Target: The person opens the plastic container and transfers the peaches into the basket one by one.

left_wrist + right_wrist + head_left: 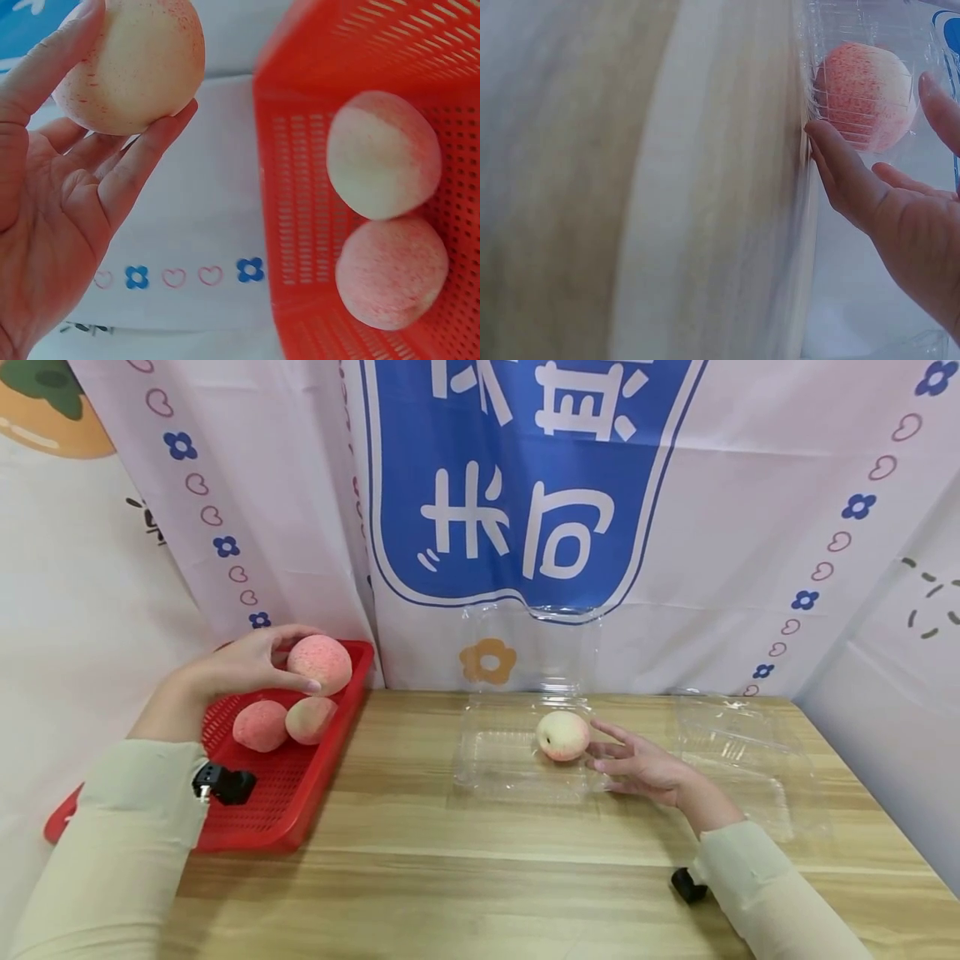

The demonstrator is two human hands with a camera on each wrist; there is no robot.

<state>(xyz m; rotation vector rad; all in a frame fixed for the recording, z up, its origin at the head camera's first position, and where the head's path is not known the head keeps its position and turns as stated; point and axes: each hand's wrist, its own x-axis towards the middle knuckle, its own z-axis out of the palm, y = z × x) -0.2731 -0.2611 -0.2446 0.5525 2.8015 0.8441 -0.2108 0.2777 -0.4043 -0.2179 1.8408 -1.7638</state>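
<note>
My left hand grips a pink peach above the far part of a red plastic basket. Inside the basket lie a pink peach and a paler peach, side by side. In the left wrist view, thumb and fingers wrap the held peach. A cream-coloured peach sits in an open clear plastic box whose lid stands up against the backdrop. At that box's right side is my right hand, its fingers spread and touching or nearly touching the wall.
A second clear plastic box lies on the wooden table to the right, partly behind my right forearm. Behind the table hangs a printed cloth. Each wrist carries a small black camera.
</note>
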